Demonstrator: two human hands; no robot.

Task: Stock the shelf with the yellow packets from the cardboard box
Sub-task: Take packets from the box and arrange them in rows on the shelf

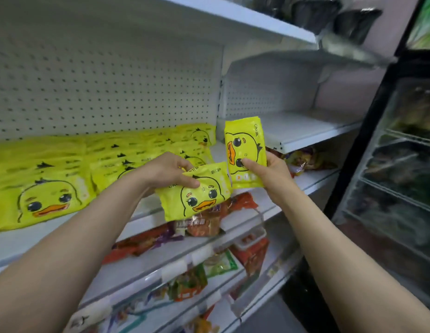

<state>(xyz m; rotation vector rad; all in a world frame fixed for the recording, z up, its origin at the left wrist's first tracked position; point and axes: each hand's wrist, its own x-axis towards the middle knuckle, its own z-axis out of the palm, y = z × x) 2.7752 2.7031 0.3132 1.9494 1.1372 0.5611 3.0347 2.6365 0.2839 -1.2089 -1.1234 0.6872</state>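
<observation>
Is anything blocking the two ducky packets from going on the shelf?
Nothing visible does. The left hand holds one yellow packet and the right hand holds another packet, both just in front of the shelf. The bare strip beside the stocked packets lies open behind them.

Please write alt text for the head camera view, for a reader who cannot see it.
Each hand holds a yellow duck packet before a white shelf: the left hand one level, the right hand one turned sideways. Matching packets already lie on it at left.
</observation>
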